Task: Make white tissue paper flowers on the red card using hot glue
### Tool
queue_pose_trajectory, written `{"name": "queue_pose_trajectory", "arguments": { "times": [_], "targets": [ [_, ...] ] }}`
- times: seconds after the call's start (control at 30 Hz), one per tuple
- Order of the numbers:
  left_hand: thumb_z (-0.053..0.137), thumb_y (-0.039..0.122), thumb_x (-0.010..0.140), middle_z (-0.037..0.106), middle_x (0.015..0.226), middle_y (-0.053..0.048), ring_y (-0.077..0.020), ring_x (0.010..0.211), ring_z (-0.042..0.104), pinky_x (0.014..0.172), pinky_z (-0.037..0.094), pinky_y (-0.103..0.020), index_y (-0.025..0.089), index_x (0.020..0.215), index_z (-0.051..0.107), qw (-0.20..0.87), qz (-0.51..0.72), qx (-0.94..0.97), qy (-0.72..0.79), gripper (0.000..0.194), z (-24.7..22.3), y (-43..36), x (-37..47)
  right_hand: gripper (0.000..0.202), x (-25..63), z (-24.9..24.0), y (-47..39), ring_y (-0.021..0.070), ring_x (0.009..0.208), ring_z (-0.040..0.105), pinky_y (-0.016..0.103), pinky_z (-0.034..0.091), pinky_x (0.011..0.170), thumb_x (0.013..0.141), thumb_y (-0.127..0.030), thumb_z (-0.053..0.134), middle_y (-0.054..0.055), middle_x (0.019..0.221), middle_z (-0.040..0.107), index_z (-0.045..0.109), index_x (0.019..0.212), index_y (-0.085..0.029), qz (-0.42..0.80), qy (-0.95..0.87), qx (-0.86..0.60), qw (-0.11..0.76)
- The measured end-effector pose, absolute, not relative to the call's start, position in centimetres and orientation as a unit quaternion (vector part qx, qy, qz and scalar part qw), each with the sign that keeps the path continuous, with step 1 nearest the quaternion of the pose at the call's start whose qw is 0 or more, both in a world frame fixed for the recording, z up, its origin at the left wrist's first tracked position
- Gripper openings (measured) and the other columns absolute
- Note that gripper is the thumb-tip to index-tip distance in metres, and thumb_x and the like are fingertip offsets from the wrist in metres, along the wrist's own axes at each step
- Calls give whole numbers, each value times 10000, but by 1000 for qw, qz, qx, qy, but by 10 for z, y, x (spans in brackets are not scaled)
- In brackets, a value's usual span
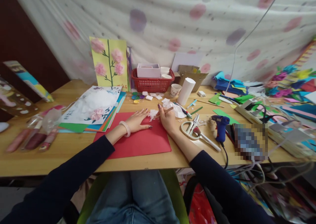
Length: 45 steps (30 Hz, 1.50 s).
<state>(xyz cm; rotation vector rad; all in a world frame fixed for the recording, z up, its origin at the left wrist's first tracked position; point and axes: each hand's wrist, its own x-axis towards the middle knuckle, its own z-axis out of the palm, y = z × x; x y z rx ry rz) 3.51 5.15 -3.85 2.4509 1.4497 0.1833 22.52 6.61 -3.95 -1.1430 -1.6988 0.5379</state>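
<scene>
A red sheet of paper (138, 141) lies on the wooden table. Flat on its left part rests my left hand (137, 121), fingers spread, with a pale bracelet at the wrist. My right hand (168, 118) is closed around a thin brown stick (169, 110) near the sheet's upper right corner. The stick's lower end points at a small crumpled whitish-pink piece (153, 114) between the two hands. More white scraps (176, 109) lie just behind my right hand. White-handled scissors (191, 130) are to its right.
A red basket (153, 85), paper cup (175, 89) and white roll (186, 90) stand at the back. Cotton (98, 99) lies on papers at left. A blue glue gun (220, 127), its cable and a power strip (278, 132) are at right.
</scene>
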Motion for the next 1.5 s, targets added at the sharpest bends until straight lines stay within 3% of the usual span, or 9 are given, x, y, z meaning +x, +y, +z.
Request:
{"name": "queue_pose_trajectory", "arguments": {
  "times": [0.17, 0.53, 0.73, 1.1, 1.3, 1.4, 1.5],
  "targets": [
    [475, 648, 858, 165, 1598, -162, -287, 1480, 135, 1181, 157, -428, 103, 1513, 227, 143, 62, 849, 506, 887, -38, 51, 35, 553, 228, -33, 60, 150, 382, 541, 260, 416, 422, 920, -632, 371, 1, 428, 558, 555, 603, -218, 270, -653, -478, 522],
    [459, 669, 855, 164, 1599, -160, -275, 1483, 121, 1189, 122, -423, 108, 1514, 225, 152, 69, 851, 498, 897, -41, 53, 34, 555, 225, -40, 64, 167, 513, 585, 277, 421, 537, 981, -549, 304, 37, 555, 619, 570, 629, -213, 115, -762, -445, 457],
    [481, 645, 860, 170, 1591, -177, -292, 1477, 139, 1182, 154, -452, 115, 1512, 234, 150, 69, 852, 497, 875, -40, 52, 34, 496, 227, -41, 61, 163, 505, 584, 262, 388, 513, 984, -497, 349, 29, 559, 624, 584, 653, -212, 123, -772, -445, 437],
    [538, 592, 860, 236, 1575, -181, -296, 1468, 183, 1177, 188, -458, 104, 1486, 300, 146, 84, 846, 506, 829, -36, 48, 37, 591, 236, -35, 60, 160, 433, 515, 281, 389, 463, 946, -600, 324, 5, 424, 513, 527, 528, -235, 200, -635, -476, 574],
    [604, 545, 844, 336, 1537, -197, -297, 1443, 270, 1160, 247, -445, 92, 1471, 305, 136, 123, 843, 506, 829, -32, 42, 36, 679, 244, -25, 60, 136, 433, 486, 276, 380, 498, 947, -624, 280, 7, 400, 463, 433, 416, -228, 168, -604, -477, 615],
    [637, 471, 850, 530, 1391, -162, -291, 1313, 458, 1097, 340, -435, 135, 1371, 449, 103, 206, 843, 486, 648, -21, 35, 40, 638, 246, -19, 58, 126, 409, 474, 256, 363, 445, 930, -653, 299, -8, 418, 467, 468, 496, -217, 223, -578, -487, 616],
    [602, 433, 888, 653, 1173, -107, -272, 1113, 574, 968, 423, -424, 183, 1223, 573, 65, 265, 841, 468, 419, -2, 26, 53, 511, 238, -14, 50, 118, 382, 465, 235, 347, 407, 892, -644, 436, -36, 429, 481, 473, 612, -218, 286, -610, -479, 563]
  ]
}}
